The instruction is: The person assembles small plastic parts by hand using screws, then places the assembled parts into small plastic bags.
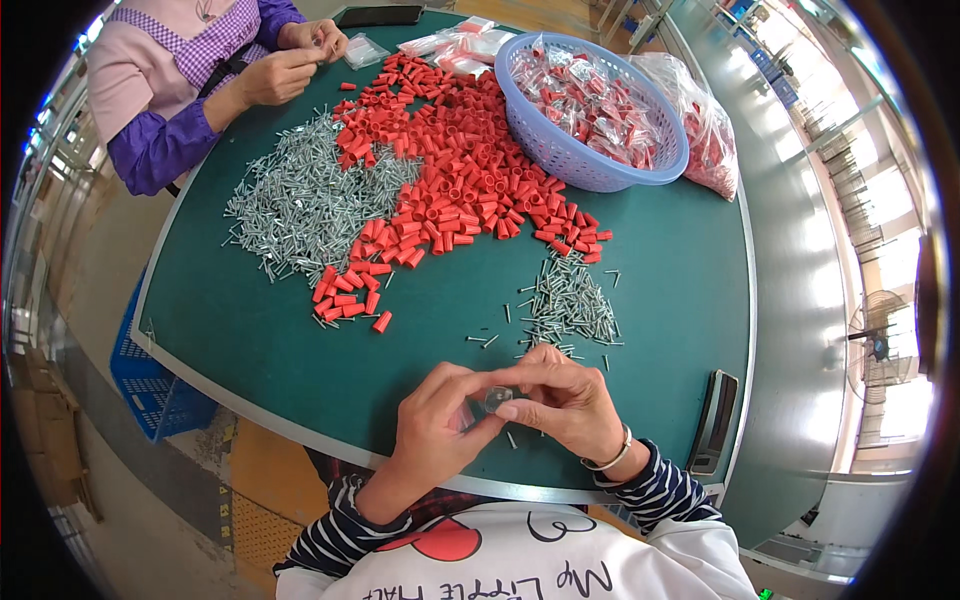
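Observation:
Near the table's front edge, my left hand [435, 420] and my right hand [570, 402] meet with fingers closed around a small clear plastic bag [497, 399]. My right thumb presses on its near side; what is inside is too small to make out. A small heap of screws [570, 302] lies just beyond my right hand, with a few loose ones around it. Farther off, a large pile of red tapered plastic caps [460, 150] spreads over the table, beside a bigger heap of silver screws [300, 195] on the left.
A blue-purple plastic basket [610, 180] full of filled bags stands at the far right, beside a large clear sack [712, 150]. A dark flat device [713, 422] lies at the right edge. Across the green table [230, 320], a co-worker's hands [290, 68] hold something small.

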Action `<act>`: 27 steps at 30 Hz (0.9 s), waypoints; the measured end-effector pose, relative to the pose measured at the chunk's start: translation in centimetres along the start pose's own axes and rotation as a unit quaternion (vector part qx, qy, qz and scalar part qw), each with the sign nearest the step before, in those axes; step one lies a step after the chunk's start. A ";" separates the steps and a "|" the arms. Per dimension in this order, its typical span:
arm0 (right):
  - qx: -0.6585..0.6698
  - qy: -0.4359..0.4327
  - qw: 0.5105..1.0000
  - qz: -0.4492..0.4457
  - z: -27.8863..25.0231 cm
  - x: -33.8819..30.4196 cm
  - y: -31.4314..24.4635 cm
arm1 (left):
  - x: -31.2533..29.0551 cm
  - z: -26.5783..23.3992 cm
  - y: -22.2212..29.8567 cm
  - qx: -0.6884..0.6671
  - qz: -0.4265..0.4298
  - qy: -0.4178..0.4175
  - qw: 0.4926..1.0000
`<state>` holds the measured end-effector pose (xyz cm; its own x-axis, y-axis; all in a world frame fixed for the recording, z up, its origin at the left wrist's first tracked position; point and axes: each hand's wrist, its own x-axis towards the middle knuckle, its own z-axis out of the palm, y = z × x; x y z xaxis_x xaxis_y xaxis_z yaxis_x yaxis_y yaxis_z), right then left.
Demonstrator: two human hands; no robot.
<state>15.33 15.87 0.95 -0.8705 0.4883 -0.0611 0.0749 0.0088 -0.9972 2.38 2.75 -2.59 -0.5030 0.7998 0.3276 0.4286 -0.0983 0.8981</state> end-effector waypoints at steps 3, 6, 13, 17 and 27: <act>0.036 0.039 0.999 0.007 -0.4 -0.2 -0.8 | -0.1 0.0 -0.1 -0.008 -0.006 0.001 1.000; -0.006 0.071 0.997 0.008 -1.2 -0.9 -1.1 | -0.2 -0.2 0.0 -0.012 -0.011 0.004 1.000; -0.386 -0.100 0.907 -0.134 1.3 -2.4 -0.3 | -0.7 -2.0 -0.6 -0.010 0.010 0.016 1.000; -0.433 -0.093 0.879 -0.179 1.7 -1.8 1.0 | -0.6 -2.7 -1.1 -0.055 -0.011 0.009 0.998; -0.455 0.006 0.881 -0.132 2.0 -0.2 0.0 | -0.6 -2.9 -1.2 -0.032 -0.035 0.029 0.998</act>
<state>14.55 14.06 0.86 -0.9109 0.3743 0.1738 0.2346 0.8161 -0.5282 -0.02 0.64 -3.04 -0.5736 0.7706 0.2778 0.3420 -0.0828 0.9360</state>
